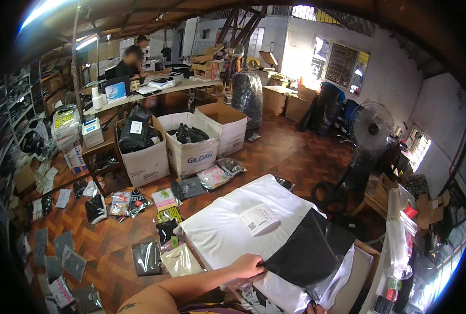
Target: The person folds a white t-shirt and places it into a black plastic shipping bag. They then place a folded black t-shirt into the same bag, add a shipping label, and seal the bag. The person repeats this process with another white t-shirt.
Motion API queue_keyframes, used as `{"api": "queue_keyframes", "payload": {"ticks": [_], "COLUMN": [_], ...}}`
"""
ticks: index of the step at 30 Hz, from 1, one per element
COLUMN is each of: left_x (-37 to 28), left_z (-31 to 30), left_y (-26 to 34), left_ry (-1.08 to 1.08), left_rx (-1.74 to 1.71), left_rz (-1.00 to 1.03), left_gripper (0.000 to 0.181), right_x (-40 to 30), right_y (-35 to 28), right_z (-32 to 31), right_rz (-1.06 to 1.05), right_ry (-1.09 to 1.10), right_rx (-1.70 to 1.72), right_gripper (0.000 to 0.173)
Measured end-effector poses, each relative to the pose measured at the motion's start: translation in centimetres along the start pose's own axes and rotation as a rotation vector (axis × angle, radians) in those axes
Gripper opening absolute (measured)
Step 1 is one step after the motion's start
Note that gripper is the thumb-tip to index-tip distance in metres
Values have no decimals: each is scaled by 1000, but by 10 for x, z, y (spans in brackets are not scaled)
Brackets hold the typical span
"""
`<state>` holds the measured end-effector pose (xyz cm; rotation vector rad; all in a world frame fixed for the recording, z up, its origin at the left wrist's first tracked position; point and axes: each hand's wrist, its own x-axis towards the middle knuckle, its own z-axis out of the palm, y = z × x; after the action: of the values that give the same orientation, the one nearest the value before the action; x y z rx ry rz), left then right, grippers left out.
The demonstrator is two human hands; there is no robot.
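A black plastic mailer bag lies across a white cloth that covers a work surface in front of me. My left hand pinches the bag's left corner between thumb and fingers. At the bag's near edge my right hand grips the plastic; most of this hand is cut off by the bottom of the picture. A white printed label with a code rests on the cloth beyond the bag, one edge curling up. Below the bag, between my hands, part of a printed item shows.
Bagged garments and grey packets cover the floor at left. Beyond stand cartons, one holding black parcels, and a label printer. A pedestal fan stands right, near plastic rolls. People sit at a far table.
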<state>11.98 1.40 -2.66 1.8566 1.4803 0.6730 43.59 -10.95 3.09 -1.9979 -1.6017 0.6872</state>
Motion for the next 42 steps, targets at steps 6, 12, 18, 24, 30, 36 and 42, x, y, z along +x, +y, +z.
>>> {"api": "queue_keyframes", "payload": {"ticks": [6,12,18,24,30,36,42], "left_x": [-4,-36,-63,-84,-97,-95,-109], "left_z": [-21,-77,-110,-108,-125,-148,-188], "left_y": [26,103,127,124,140,145,175], "left_ry": [-212,-262,-390,-440,-491,-475,-499], "left_rx": [-567,-1122,-1109,-921,-915,-1105,-1217], "left_rz": [-63,-46,-38,-80,-15,-20,29], "left_gripper": [33,22,22,26,29,24,24], "right_x": [7,9,7,5,2,0,-3], "right_y": [65,77,47,39,32,21,5], "right_z": [-6,-24,-29,-34,-46,-60,-90], "right_rz": [-148,151,123,122,158,167,165], "right_ry": [137,195,171,152,149,147,166], "right_rx": [307,602,491,496,573,667,786], "right_gripper": [32,41,34,28,22,17,12]}}
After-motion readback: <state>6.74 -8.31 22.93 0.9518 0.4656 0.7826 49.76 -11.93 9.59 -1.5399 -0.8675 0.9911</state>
